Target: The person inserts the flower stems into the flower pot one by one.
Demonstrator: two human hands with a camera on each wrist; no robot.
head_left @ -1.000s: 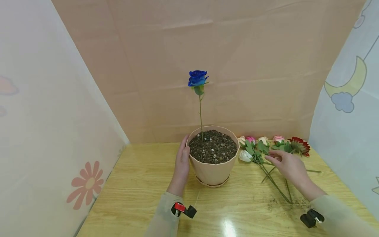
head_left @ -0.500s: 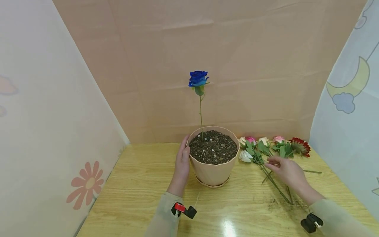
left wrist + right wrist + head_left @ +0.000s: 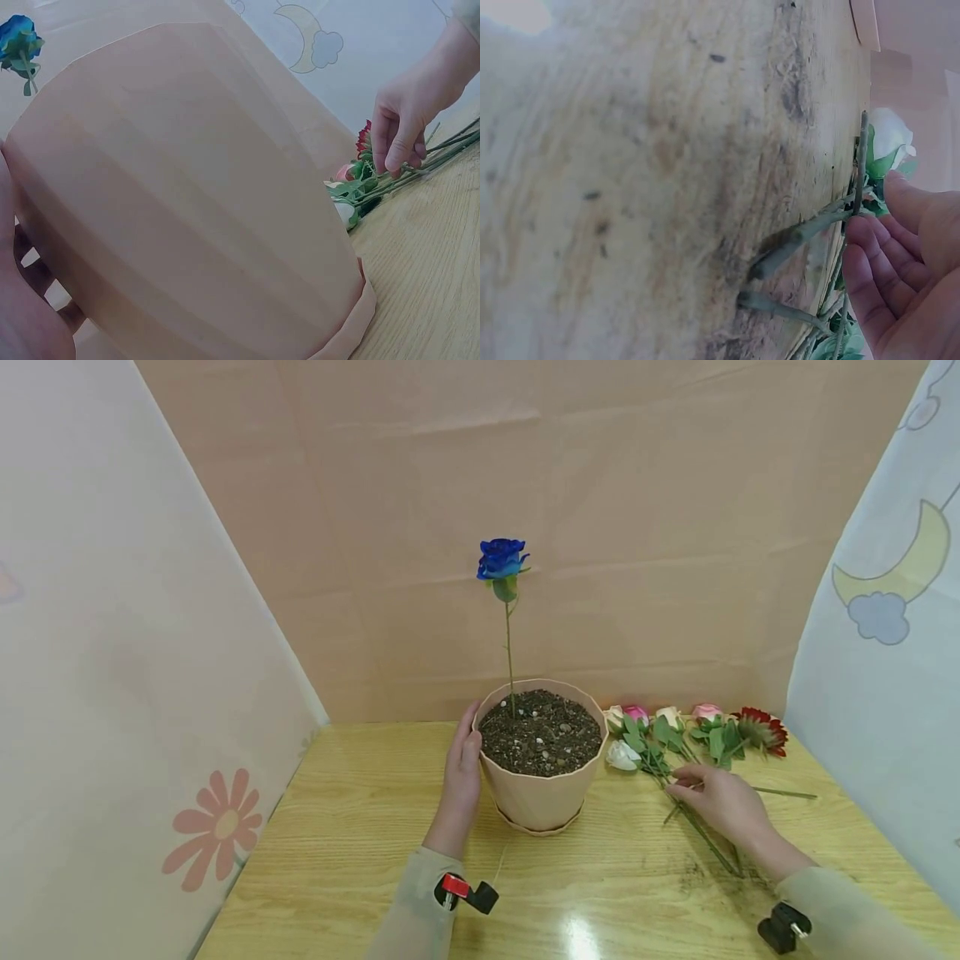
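A blue rose (image 3: 501,560) stands upright in the dark soil (image 3: 540,735) of a light pink flowerpot (image 3: 536,797). My left hand (image 3: 461,768) holds the pot's left side, its fingers around the wall just below the rim. To the right of the pot, my right hand (image 3: 720,802) hovers low over crossed green stems (image 3: 791,244), with a gap between thumb and forefinger. One stem end shows close by those fingertips in the right wrist view. The stems belong to lying flowers: a white rose (image 3: 622,756), pink and cream roses (image 3: 669,718), and a dark red flower (image 3: 761,731).
The wooden table (image 3: 360,835) has crumbs of soil (image 3: 693,877) scattered below the stems. A saucer (image 3: 540,832) sits under the pot. A pinkish-brown backdrop (image 3: 637,527) rises behind, and patterned white side walls (image 3: 885,718) flank the table.
My right hand has come slightly lower and nearer over the stems, away from the leaves. The left hand, the pot and the blue rose stay where they were.
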